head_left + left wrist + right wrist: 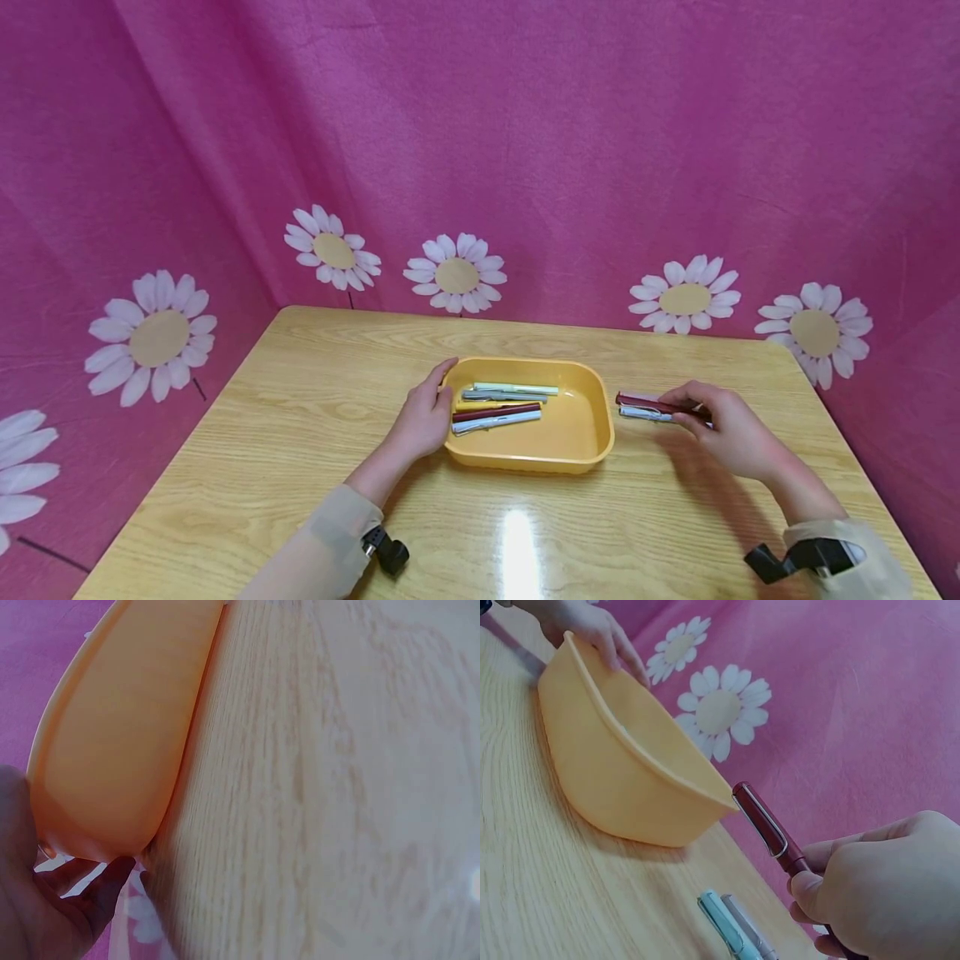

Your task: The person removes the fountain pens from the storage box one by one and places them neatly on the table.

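Observation:
A yellow-orange plastic tub (585, 454) sits on the table with several pens inside: a pale green pen (517, 388), a grey pen (504, 397), a yellow one, a dark red pen (498, 412) and a light blue pen (497, 422). My left hand (427, 417) holds the tub's left end, its fingers at the wall in the left wrist view. To the right of the tub, my right hand (723, 425) pinches a dark red pen (763, 825) between thumb and fingers. Under it on the table lie a light blue pen (727, 924) and a greyish pen (748, 928).
The wooden table (300, 400) carries the tub and pens. Pink cloth (525, 150) with white daisies hangs close behind the table and along its sides. Black wrist cameras sit at both sleeves.

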Action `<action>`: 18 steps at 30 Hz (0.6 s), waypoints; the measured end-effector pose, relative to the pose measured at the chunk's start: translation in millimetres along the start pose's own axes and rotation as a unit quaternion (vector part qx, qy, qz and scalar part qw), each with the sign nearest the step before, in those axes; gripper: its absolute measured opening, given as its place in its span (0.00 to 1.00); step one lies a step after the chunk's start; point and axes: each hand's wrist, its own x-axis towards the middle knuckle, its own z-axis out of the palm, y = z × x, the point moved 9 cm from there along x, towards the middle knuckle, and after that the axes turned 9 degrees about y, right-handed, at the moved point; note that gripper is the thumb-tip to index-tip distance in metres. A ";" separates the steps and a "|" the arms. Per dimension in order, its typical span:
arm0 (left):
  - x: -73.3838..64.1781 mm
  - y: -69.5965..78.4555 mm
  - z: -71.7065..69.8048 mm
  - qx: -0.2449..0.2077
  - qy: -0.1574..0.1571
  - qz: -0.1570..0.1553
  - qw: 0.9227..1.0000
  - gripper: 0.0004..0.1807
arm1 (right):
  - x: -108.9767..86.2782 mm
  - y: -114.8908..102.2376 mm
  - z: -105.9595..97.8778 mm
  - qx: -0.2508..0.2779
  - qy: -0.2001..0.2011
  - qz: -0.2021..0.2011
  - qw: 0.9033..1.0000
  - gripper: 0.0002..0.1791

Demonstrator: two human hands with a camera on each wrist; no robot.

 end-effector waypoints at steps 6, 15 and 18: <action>-0.7 2.4 -0.6 -0.002 -0.001 -0.002 1.000 0.28 | -4.2 11.7 2.6 -0.008 -0.017 0.043 0.999 0.18; -0.5 2.8 -1.0 -0.003 -0.001 -0.001 1.000 0.28 | -11.8 24.0 7.2 -0.008 -0.023 0.055 0.998 0.18; -0.6 2.3 -1.4 -0.003 0.000 -0.003 1.000 0.28 | -15.0 25.5 10.3 -0.005 -0.010 0.036 0.999 0.18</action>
